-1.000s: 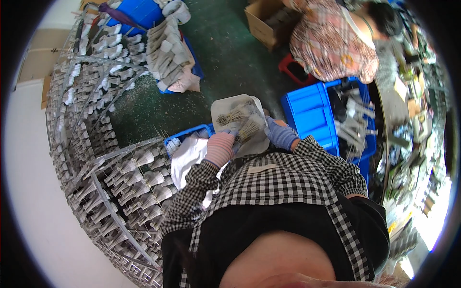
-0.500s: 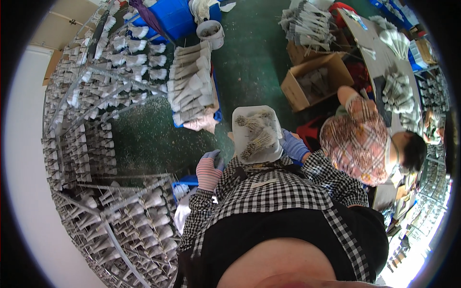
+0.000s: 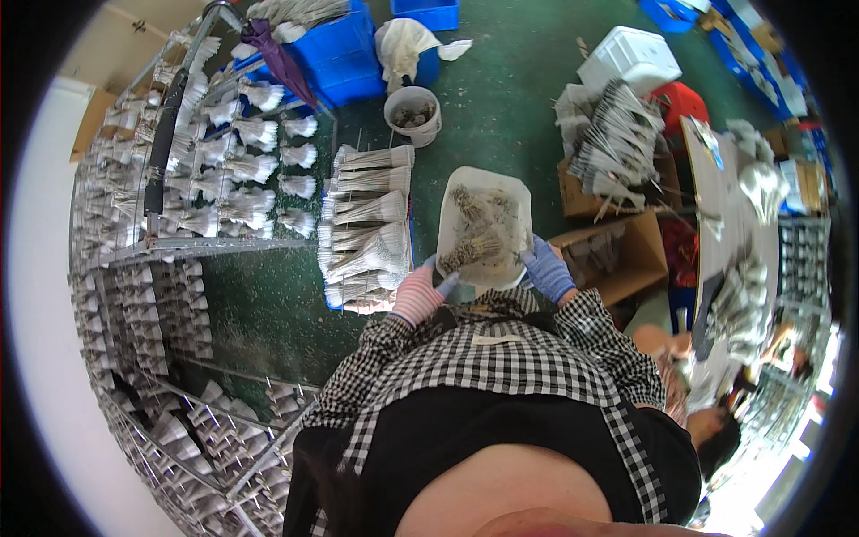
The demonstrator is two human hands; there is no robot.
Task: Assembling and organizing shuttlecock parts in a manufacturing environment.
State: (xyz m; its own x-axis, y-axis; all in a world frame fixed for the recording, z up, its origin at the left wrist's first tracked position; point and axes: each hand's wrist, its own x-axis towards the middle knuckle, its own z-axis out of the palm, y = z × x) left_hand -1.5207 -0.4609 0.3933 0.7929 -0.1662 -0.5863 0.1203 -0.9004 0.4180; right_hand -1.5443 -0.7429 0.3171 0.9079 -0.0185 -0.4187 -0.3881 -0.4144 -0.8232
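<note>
Gloved in pink-and-white knit, the left hand (image 3: 418,294) is closed around the near left corner of a shallow white plastic tray (image 3: 484,226), while the right hand (image 3: 548,272), in a blue knit glove, is clamped on the near right edge; both grips are pressed shut on the tray's rim, and the tray is held up in front of the checked-shirt chest, above the green floor (image 3: 501,116). Inside the tray a loose heap of grey-brown bristly bundles (image 3: 472,242) is seen, bunched toward the near end. The step in hand is judged to be the carrying of the loaded tray; for any next move the tray would need to be kept level and both holds kept firm, so that nothing slides off the open near end. Just left of the tray, a stack of pale fanned bundles (image 3: 367,228) is laid over a blue crate. Further left, a metal wire rack (image 3: 192,215) hung with many similar white tufts is seen. Beyond the tray a small white bucket (image 3: 412,114) stands on the floor, and to the right open cardboard boxes (image 3: 613,242) with more bundles are set beside a long worktop (image 3: 725,233).
</note>
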